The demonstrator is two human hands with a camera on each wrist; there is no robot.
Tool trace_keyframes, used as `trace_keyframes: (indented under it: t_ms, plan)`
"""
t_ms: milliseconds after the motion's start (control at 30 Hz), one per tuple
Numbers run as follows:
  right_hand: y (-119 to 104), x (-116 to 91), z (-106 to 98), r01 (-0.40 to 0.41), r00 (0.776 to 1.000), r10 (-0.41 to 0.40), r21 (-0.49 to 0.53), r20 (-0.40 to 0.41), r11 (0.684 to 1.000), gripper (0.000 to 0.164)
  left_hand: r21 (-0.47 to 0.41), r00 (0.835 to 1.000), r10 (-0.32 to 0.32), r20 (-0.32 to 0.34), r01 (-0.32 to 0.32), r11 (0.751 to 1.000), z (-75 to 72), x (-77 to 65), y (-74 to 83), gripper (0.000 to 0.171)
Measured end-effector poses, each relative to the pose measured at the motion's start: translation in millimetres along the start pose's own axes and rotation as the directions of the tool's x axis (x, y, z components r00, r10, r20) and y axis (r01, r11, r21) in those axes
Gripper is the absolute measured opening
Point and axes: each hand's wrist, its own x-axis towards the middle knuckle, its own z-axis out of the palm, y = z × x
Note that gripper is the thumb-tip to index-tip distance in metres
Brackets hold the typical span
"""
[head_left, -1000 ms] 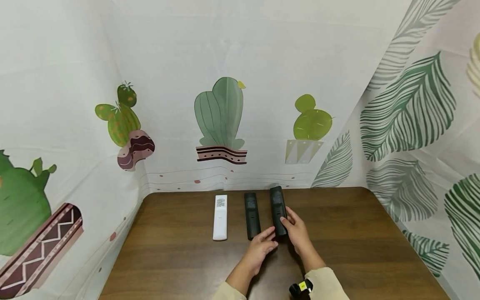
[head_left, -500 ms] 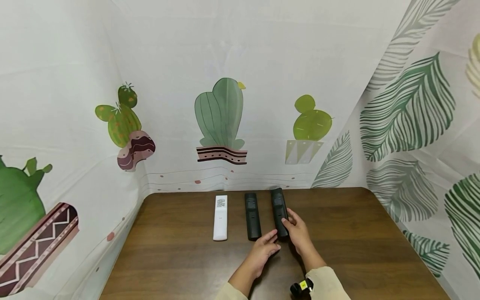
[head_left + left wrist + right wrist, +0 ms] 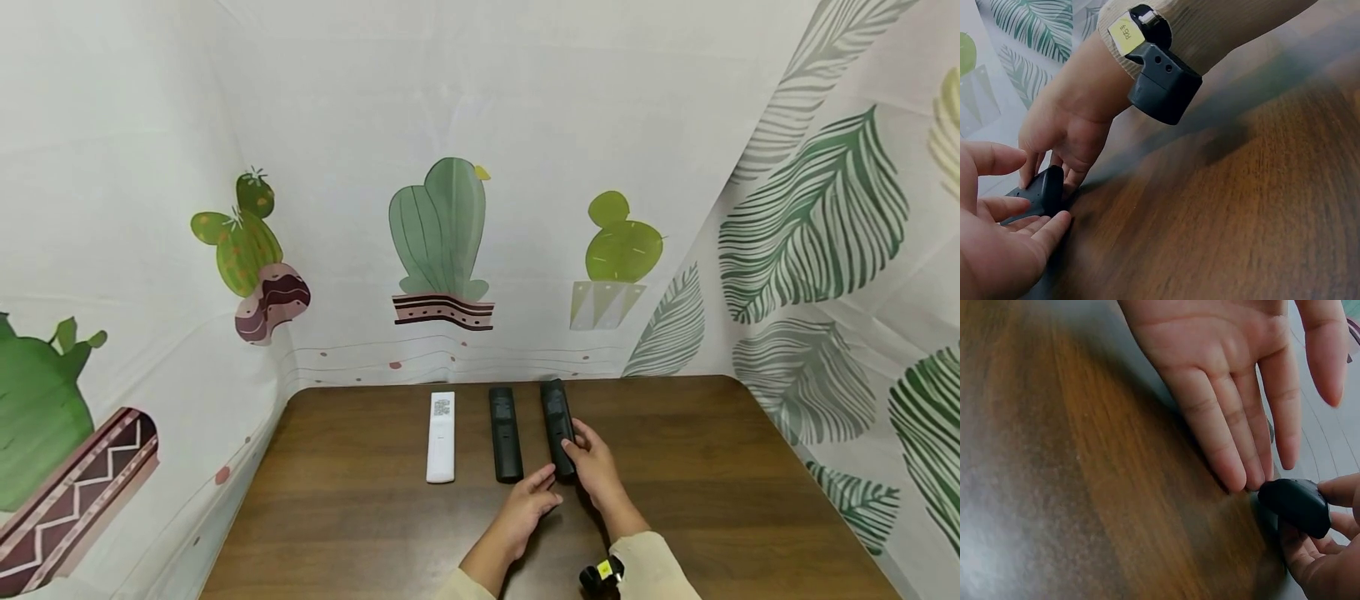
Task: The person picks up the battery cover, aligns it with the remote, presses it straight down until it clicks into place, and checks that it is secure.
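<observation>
In the head view, a black remote control [image 3: 556, 421] lies at a slight slant on the table, the rightmost in a row. My right hand [image 3: 595, 468] grips its near right side, thumb on top. At its near end is my left hand [image 3: 522, 508], fingers mostly straight. The right wrist view shows the left hand's fingertips [image 3: 1232, 478] touching or very close to the end of the remote [image 3: 1296, 505]. A second black remote control [image 3: 506, 433] and a white remote control [image 3: 441, 437] lie to the left, backs up, roughly parallel.
The brown wooden table [image 3: 360, 517] ends just beyond the remotes' far ends. A white cloth [image 3: 337, 250] printed with cacti hangs behind it, and leaf-patterned cloth [image 3: 817, 383] hangs at the right. A black wrist device [image 3: 602, 575] sits at my right sleeve.
The rightmost remote has slid slightly toward me and a little right, with both hands following it. The other black remote and the white one stay in place.
</observation>
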Motion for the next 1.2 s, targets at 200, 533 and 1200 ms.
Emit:
trace_keyframes:
  t_ms: [200,533,1200]
  plan:
    - [1.5,0.1,1.8,-0.002,1.0,0.002,-0.01,-0.026,1.0,0.053,0.028,1.0,0.012,0.02,-0.013,1.0,1.0,0.6,0.5,0.069]
    - [-0.2,0.3,3.0,-0.016,0.997,0.011,-0.064,-0.073,0.998,0.05,0.103,1.0,-0.001,0.02,-0.001,0.995,2.4,4.7,3.3,0.064]
    - [2.9,5.0,-2.9,0.021,0.988,-0.084,-0.428,-0.127,0.904,0.044,0.219,1.0,-0.019,0.005,0.018,0.975,7.1,2.8,8.5,0.063]
